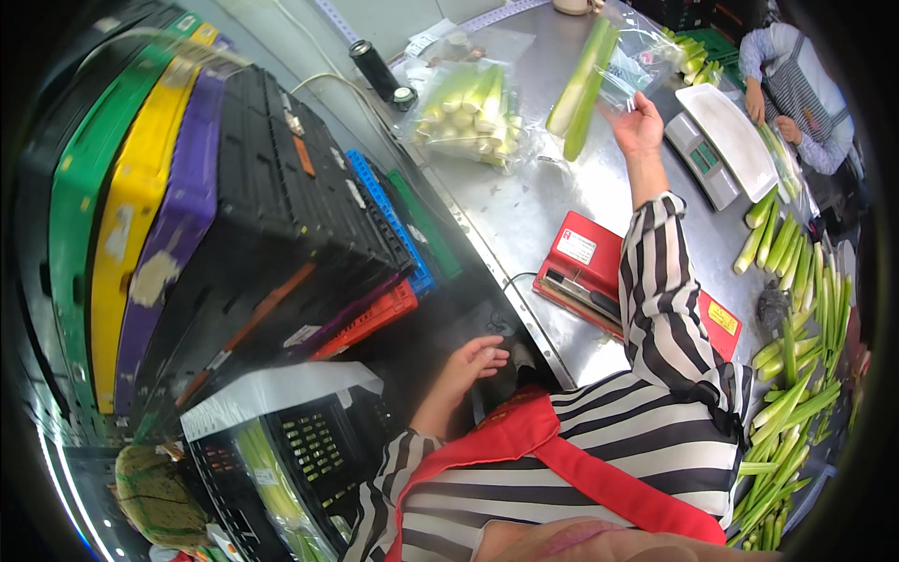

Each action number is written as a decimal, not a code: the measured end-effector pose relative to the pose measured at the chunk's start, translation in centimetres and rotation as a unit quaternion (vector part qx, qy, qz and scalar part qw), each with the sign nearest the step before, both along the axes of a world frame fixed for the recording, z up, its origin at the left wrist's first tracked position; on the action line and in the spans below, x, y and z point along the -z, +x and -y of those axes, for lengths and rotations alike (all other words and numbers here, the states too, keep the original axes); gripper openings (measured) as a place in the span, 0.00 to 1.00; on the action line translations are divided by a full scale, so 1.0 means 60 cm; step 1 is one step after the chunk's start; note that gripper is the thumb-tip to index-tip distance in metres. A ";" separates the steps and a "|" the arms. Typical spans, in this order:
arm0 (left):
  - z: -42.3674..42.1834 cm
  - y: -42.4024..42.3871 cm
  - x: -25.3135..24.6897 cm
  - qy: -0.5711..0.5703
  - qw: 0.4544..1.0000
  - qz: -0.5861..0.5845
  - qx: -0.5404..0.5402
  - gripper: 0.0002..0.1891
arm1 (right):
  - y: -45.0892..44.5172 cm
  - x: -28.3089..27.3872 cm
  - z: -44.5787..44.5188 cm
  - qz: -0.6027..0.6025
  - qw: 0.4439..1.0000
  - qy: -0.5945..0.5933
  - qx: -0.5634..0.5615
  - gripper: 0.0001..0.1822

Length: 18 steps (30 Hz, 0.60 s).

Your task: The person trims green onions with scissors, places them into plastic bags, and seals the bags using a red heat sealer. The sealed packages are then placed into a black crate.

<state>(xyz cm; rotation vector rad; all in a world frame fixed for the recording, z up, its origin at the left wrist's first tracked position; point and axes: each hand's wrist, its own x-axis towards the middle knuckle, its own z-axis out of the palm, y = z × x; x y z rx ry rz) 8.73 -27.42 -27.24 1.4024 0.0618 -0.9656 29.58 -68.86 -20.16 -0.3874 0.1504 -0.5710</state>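
My right hand (635, 126) reaches across the steel table, its fingers at the edge of a clear plastic bag (632, 67); whether they grip it cannot be told. Two cut leek stalks (583, 88) lie beside that bag. To their left is a clear bag full of leeks (470, 116). My left hand (477, 365) hangs beside the table's edge, fingers loosely bent, with nothing in it. Under my right forearm sits a red bag sealer (590, 246), partly hidden by the sleeve. A digital scale (709, 154) with a white tray stands right of my right hand.
Loose leeks (786, 393) cover the table's right side. A co-worker (801, 105) handles bagged leeks at the upper right. Stacked plastic crates (281, 190) rise at the left, with a black crate (309, 449) of bagged leeks below. A dark bottle (374, 70) stands near the wall.
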 end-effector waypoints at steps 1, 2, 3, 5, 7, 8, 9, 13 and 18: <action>-0.005 -0.004 -0.004 -0.009 1.000 0.008 -0.004 0.20 | -0.024 -0.022 -0.006 0.014 1.000 -0.009 -0.015 0.18; -0.009 -0.005 -0.013 -0.006 1.000 0.024 -0.009 0.19 | -0.049 -0.044 -0.013 0.027 0.999 -0.018 -0.030 0.18; -0.009 -0.005 -0.021 -0.012 0.999 0.042 -0.015 0.18 | -0.084 -0.070 -0.017 0.040 0.998 -0.030 -0.040 0.19; -0.026 -0.016 -0.029 -0.014 0.995 0.077 -0.054 0.16 | -0.129 -0.104 -0.062 0.043 0.995 -0.045 -0.077 0.21; -0.022 -0.009 -0.041 -0.030 0.988 0.146 -0.049 0.13 | -0.202 -0.143 -0.069 0.054 0.993 -0.051 -0.094 0.21; -0.027 -0.009 -0.046 -0.031 0.982 0.174 -0.060 0.12 | -0.229 -0.155 -0.093 0.035 0.994 -0.026 -0.099 0.21; -0.028 -0.006 -0.051 -0.038 0.976 0.202 -0.068 0.12 | -0.254 -0.152 -0.100 0.087 0.981 -0.030 -0.170 0.20; 0.018 0.004 -0.104 -0.066 0.942 0.317 -0.082 0.12 | -0.385 -0.144 -0.131 0.110 0.959 -0.023 -0.259 0.17; 0.115 -0.032 -0.191 -0.224 0.912 0.338 -0.052 0.24 | -0.519 -0.122 -0.178 0.132 0.944 0.018 -0.302 0.17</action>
